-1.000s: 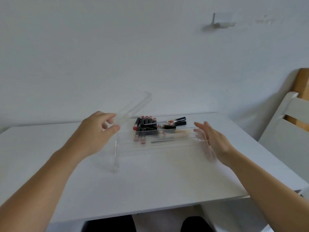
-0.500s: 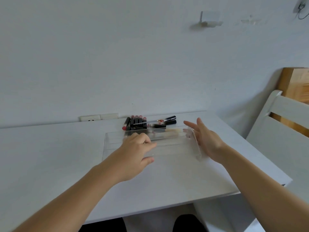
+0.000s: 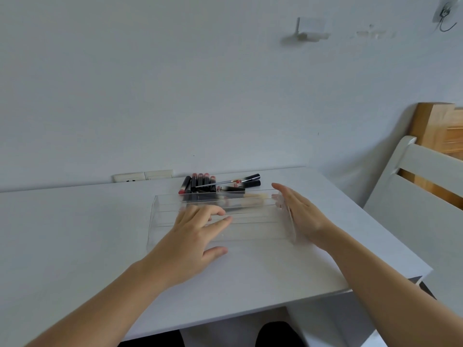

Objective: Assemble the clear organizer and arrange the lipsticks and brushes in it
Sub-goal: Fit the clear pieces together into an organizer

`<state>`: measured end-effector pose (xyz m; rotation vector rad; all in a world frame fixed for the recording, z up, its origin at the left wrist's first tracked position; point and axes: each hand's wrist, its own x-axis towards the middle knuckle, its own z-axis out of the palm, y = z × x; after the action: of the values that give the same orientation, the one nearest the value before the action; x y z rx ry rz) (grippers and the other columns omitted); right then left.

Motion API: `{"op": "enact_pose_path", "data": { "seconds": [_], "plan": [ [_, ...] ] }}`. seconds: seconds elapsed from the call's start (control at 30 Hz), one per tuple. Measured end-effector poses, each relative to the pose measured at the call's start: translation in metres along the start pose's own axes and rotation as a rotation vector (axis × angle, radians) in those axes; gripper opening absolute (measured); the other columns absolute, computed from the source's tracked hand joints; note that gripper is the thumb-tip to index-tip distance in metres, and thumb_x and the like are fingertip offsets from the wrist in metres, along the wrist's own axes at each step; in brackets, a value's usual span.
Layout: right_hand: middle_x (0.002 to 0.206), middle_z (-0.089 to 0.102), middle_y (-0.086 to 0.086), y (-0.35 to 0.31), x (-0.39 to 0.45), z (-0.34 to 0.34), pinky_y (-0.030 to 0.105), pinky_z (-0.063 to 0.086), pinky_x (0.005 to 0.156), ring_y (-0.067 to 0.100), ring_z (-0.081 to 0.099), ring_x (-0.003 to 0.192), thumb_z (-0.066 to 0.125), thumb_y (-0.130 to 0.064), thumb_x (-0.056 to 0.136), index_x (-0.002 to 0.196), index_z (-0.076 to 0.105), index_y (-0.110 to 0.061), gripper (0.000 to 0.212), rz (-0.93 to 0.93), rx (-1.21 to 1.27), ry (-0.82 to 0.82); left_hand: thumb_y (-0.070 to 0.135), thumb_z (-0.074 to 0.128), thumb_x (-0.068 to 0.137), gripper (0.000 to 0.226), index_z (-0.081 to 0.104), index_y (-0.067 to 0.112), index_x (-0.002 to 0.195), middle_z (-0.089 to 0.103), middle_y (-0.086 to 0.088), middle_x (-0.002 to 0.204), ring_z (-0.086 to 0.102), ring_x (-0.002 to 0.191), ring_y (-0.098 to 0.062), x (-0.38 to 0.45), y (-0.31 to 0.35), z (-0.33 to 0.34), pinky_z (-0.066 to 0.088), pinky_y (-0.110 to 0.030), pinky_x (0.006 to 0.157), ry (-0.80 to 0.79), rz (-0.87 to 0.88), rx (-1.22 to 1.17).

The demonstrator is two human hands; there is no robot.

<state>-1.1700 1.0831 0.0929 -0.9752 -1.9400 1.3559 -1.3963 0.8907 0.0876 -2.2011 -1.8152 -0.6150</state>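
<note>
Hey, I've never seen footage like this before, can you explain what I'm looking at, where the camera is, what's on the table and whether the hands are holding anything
No machine here: these are a person's two bare hands, filmed by a wide-angle camera worn on their head, looking forward and down. That is why the arms reach in from the bottom of the picture.

On the white table stands a clear plastic organizer, a see-through stepped rack. The left hand rests on its front with loosely bent fingers. The right hand lies flat against its right end. Neither hand grips anything.

Behind the rack lie dark lipstick tubes with reddish ends and slim makeup brushes. A pale-handled brush shows through the plastic; I cannot tell if it is inside. A white chair stands on the right.
</note>
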Motion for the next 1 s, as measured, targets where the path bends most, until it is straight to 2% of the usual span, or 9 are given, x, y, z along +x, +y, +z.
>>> {"op": "enact_pose_path", "data": {
  "seconds": [0.07, 0.17, 0.4, 0.5, 0.6, 0.67, 0.8, 0.87, 1.0],
  "plan": [
    [0.147, 0.047, -0.020, 0.003, -0.002, 0.001, 0.018, 0.028, 0.103, -0.002, 0.042, 0.135, 0.040, -0.066, 0.096, 0.141, 0.044, -0.054, 0.047, -0.025, -0.036, -0.015, 0.038, 0.077, 0.085, 0.059, 0.061, 0.019, 0.139, 0.055, 0.001, 0.133, 0.046, 0.113, -0.016, 0.001, -0.002, -0.003, 0.036, -0.035, 0.101, 0.036, 0.021, -0.003],
    [0.149, 0.038, -0.023, 0.003, -0.003, 0.000, 0.023, 0.022, 0.106, -0.003, 0.030, 0.140, 0.050, -0.073, 0.083, 0.144, 0.033, -0.057, 0.065, -0.020, -0.066, -0.063, 0.042, 0.077, 0.083, 0.055, 0.066, 0.019, 0.132, 0.059, 0.000, 0.129, 0.049, 0.110, -0.017, 0.001, -0.009, -0.009, 0.037, -0.034, 0.099, 0.086, 0.014, 0.016],
    [0.159, 0.034, -0.007, 0.003, -0.001, -0.007, 0.034, 0.024, 0.120, 0.006, 0.032, 0.144, 0.068, -0.067, 0.070, 0.148, 0.024, -0.056, 0.090, -0.015, -0.101, -0.136, 0.064, 0.056, 0.085, 0.056, 0.067, 0.027, 0.125, 0.057, 0.007, 0.125, 0.050, 0.106, -0.016, -0.026, -0.049, -0.026, 0.030, -0.029, 0.096, 0.184, -0.107, 0.083],
    [0.161, 0.026, -0.013, 0.003, -0.002, -0.011, 0.030, 0.024, 0.117, 0.004, 0.025, 0.146, 0.078, -0.060, 0.068, 0.151, 0.015, -0.056, 0.104, -0.013, -0.097, -0.215, 0.052, 0.066, 0.088, 0.048, 0.064, 0.025, 0.128, 0.056, 0.007, 0.122, 0.052, 0.106, -0.019, -0.040, -0.065, -0.029, 0.040, -0.038, 0.098, 0.300, -0.365, 0.000],
    [0.157, 0.021, -0.021, 0.002, -0.005, -0.019, 0.021, 0.024, 0.109, -0.003, 0.022, 0.144, 0.082, -0.042, 0.068, 0.150, 0.009, -0.060, 0.111, -0.001, -0.071, -0.287, 0.045, 0.073, 0.086, 0.052, 0.058, 0.028, 0.133, 0.057, 0.013, 0.111, 0.060, 0.088, -0.013, -0.047, -0.073, -0.030, 0.048, -0.031, 0.073, 0.238, -0.729, -0.280],
    [0.160, 0.018, -0.019, 0.003, -0.006, -0.025, 0.022, 0.025, 0.111, -0.002, 0.023, 0.145, 0.077, -0.024, 0.072, 0.149, 0.009, -0.060, 0.109, -0.005, -0.074, -0.321, 0.048, 0.068, 0.084, 0.052, 0.059, 0.028, 0.131, 0.061, 0.012, 0.103, 0.061, 0.069, -0.004, -0.047, -0.075, -0.027, 0.044, -0.028, 0.062, 0.166, -0.826, -0.434],
    [0.164, 0.015, -0.018, 0.007, -0.008, -0.032, 0.018, 0.031, 0.107, -0.006, 0.029, 0.141, 0.066, 0.000, 0.081, 0.152, 0.008, -0.054, 0.106, 0.004, -0.133, -0.375, 0.033, 0.066, 0.094, 0.038, 0.062, 0.027, 0.131, 0.066, 0.011, 0.094, 0.060, 0.057, -0.001, -0.050, -0.076, -0.023, 0.045, -0.029, 0.061, 0.095, -0.805, -0.470],
    [0.162, 0.014, -0.023, 0.008, -0.010, -0.032, 0.014, 0.034, 0.101, -0.016, 0.032, 0.133, 0.064, -0.002, 0.079, 0.152, 0.007, -0.055, 0.107, 0.018, -0.128, -0.374, 0.027, 0.066, 0.095, 0.037, 0.060, 0.028, 0.131, 0.064, 0.012, 0.092, 0.059, 0.053, -0.001, -0.052, -0.078, -0.023, 0.045, -0.029, 0.059, 0.090, -0.803, -0.456],
    [0.162, 0.011, -0.024, 0.009, -0.011, -0.028, 0.017, 0.033, 0.103, -0.011, 0.025, 0.138, 0.061, -0.006, 0.073, 0.150, 0.008, -0.060, 0.108, 0.020, -0.132, -0.358, 0.021, 0.069, 0.092, 0.046, 0.057, 0.025, 0.136, 0.059, 0.006, 0.094, 0.055, 0.054, -0.003, -0.058, -0.079, -0.021, 0.049, -0.030, 0.060, 0.063, -0.777, -0.464]
  ]
}}
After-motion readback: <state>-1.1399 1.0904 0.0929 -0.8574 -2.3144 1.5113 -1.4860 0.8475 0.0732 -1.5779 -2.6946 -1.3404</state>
